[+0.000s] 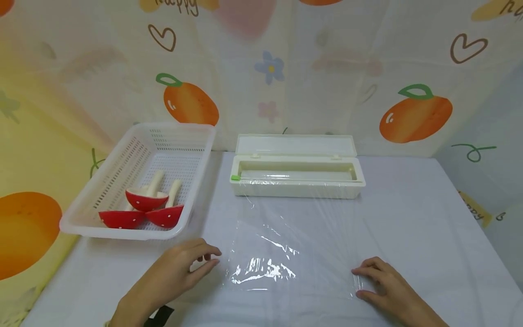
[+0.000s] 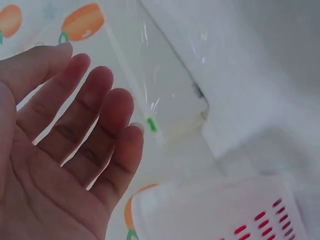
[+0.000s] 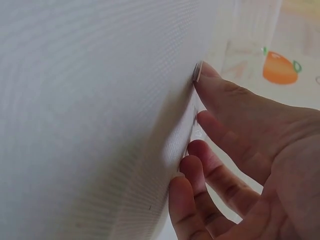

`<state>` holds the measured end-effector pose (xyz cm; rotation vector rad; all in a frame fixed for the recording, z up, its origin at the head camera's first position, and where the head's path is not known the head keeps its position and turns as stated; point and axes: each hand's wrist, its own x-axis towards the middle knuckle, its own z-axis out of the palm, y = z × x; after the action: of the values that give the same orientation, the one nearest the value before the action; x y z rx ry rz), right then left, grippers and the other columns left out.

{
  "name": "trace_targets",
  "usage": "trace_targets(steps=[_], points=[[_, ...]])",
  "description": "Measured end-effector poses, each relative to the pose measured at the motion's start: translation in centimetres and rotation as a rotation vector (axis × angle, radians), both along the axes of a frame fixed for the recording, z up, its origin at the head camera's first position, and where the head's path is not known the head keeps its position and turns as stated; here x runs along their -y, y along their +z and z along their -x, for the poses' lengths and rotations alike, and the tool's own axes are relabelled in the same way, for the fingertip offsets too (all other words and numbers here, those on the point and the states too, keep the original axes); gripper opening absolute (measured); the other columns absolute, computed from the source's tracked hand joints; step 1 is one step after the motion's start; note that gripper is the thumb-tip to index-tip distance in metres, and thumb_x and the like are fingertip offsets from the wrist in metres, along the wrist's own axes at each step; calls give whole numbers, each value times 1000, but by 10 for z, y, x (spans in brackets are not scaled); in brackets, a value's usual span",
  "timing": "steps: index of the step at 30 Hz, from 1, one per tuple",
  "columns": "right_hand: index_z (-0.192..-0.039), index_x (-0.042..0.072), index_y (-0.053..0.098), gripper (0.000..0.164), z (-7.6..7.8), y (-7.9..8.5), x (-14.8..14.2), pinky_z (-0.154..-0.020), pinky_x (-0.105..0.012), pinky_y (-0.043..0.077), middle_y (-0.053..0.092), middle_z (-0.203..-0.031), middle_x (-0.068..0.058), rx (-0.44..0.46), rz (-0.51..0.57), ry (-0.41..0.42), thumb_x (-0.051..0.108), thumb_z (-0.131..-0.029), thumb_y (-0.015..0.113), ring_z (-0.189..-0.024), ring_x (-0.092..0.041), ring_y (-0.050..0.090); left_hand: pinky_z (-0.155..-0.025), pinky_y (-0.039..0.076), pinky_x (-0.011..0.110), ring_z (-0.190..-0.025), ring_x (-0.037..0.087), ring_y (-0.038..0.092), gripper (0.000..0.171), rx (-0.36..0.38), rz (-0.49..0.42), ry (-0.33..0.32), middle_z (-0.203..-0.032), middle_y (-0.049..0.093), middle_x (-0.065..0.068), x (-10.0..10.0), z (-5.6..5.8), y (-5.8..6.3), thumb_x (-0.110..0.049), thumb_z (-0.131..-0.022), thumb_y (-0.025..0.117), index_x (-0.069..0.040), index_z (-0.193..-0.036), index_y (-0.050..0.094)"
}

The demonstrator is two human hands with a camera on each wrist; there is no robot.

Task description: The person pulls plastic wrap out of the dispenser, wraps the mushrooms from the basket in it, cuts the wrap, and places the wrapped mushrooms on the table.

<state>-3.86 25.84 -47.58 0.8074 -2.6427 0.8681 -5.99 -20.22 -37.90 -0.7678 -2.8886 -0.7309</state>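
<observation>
Clear plastic film lies on the white-covered surface between the two hands; the relation that matters most, judging by this layout, is its near edge, which runs left to right with a hand close to either end. The right hand is the nearer, its fingers bent at the film's right near corner, thumb and forefinger apart with crinkled film between them; they touch it there, but no firm pinch shows. The left hand hangs just beside the left edge, thumb and forefinger parted; its wrist view shows the fingers lightly spread and holding nothing, so the film lies to their right.

Past the left hand, a white basket with red-capped mushrooms in its near end limits room on that side; the surface stretches wider to the right, as far as its slanting right edge. Farther out, the film runs back to a white box, whose long axis lies left to right, across that run; film passes over its front wall, a green tab sits at its left end, and its lid stands raised behind; patterned cloth hangs close at the back, leaving little room there.
</observation>
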Motion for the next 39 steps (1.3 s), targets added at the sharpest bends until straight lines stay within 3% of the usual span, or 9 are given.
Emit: trace_targets(steps=[7, 13, 16, 21, 23, 26, 30, 35, 39], points=[[-100, 12, 73, 46, 0, -1, 0, -89, 1, 30, 57, -100, 7, -16, 3, 8, 14, -58, 92, -94, -1, 51, -69, 58, 20, -79, 7, 65, 31, -219, -26, 56, -91, 72, -8, 20, 13, 12, -12, -72, 88, -18, -100, 75], [-100, 12, 73, 47, -1, -2, -1, -90, 1, 30, 57, -100, 6, -18, 5, 10, 13, -56, 92, -93, -1, 52, -81, 46, 1, -86, 11, 63, 41, -314, -68, 52, -97, 74, -4, 41, 24, 19, -4, -65, 89, -15, -102, 75], [-100, 12, 73, 48, -1, -2, -1, -91, 1, 29, 57, -101, 6, -15, 4, 6, 13, -56, 92, -94, -1, 52, -79, 46, 3, -90, 13, 62, 42, -322, -75, 57, -101, 74, -1, 50, 32, 20, -1, -66, 87, -14, -103, 74], [-101, 13, 73, 49, -1, -2, -1, -91, 1, 29, 57, -101, 7, 6, -6, -14, 14, -56, 92, -95, 0, 51, -77, 59, 35, -103, 27, 64, 35, -246, 2, 136, -108, 73, 7, 61, 44, 19, -6, -73, 85, -14, -106, 74], [-102, 13, 73, 49, -1, -2, -1, -90, 2, 28, 56, -101, 7, 24, -5, -17, 14, -57, 92, -95, 0, 51, -82, 57, 50, -110, 34, 62, 33, -180, 26, 157, -110, 72, 11, 64, 48, 19, -7, -77, 82, -13, -108, 74], [-103, 13, 73, 49, -1, -1, -1, -90, 2, 29, 56, -101, 7, 49, 0, -19, 14, -57, 92, -95, 1, 51, -92, 51, 59, -117, 42, 57, 32, -47, 34, 178, -115, 70, 16, 70, 54, 19, -8, -81, 79, -11, -112, 73], [-106, 12, 72, 53, 0, -1, -2, -86, 1, 31, 58, -101, 7, 56, 30, 5, 11, -57, 92, -94, 2, 51, -97, 46, 61, -120, 45, 54, 33, 95, 37, 187, -119, 67, 19, 79, 64, 19, -9, -82, 78, -9, -115, 71], [-110, 13, 70, 56, 1, -1, -1, -84, -1, 33, 59, -103, 8, 48, 58, 30, 10, -58, 92, -95, 3, 51, -92, 51, 56, -111, 41, 58, 35, 84, 75, 152, -116, 66, 21, 85, 72, 20, -4, -80, 79, -6, -115, 72], [-110, 14, 70, 55, 0, 0, -2, -85, 0, 32, 59, -103, 8, 73, 44, 11, 13, -59, 92, -95, 3, 51, -86, 55, 54, -108, 40, 55, 38, 73, 81, 166, -116, 63, 22, 87, 75, 20, 2, -79, 78, -3, -116, 70]])
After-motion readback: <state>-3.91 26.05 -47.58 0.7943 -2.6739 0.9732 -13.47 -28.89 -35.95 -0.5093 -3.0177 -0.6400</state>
